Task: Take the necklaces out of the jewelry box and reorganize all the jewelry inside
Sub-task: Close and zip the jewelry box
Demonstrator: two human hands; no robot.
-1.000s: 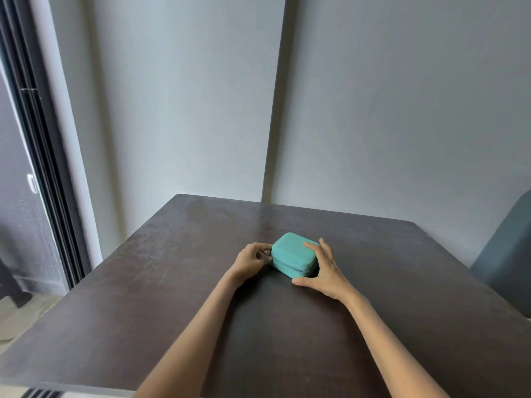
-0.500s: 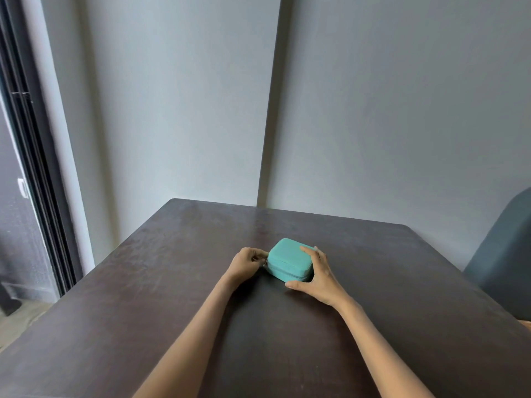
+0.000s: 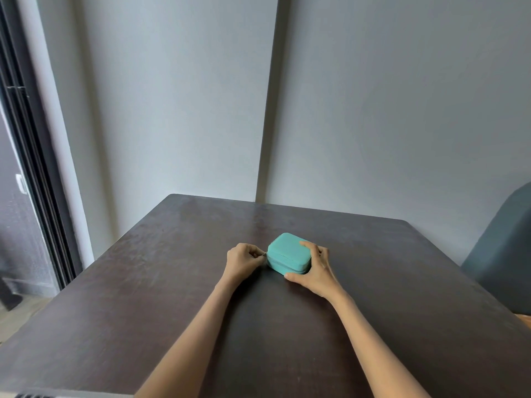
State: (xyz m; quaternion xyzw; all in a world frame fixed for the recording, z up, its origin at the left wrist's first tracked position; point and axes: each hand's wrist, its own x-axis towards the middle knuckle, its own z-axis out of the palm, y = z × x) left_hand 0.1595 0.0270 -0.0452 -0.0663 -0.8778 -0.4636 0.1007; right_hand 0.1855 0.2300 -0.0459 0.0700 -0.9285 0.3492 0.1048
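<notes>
- I see a dark brown table (image 3: pixel 143 282) pushed into a corner of pale grey walls (image 3: pixel 402 110); a dark sliding door frame (image 3: pixel 31 156) stands at 9 o'clock and a grey-blue chair back (image 3: pixel 505 259) at 3 o'clock.
- The teal jewelry box (image 3: pixel 287 252) lies near the middle of the table, its lid closed, with the zipper line running around its side.
- My left hand (image 3: pixel 244 259) is at the 9 o'clock side of the box; its fingers are curled and the fingertips pinch a small metal zipper pull (image 3: pixel 265 254) right at the box's left edge.
- My right hand (image 3: pixel 316 271) holds the box from the 4 o'clock side: the thumb presses on the near corner and the fingers, slightly spread, curl over the right part of the lid.
- Both forearms come from 6 o'clock, low over the table.
</notes>
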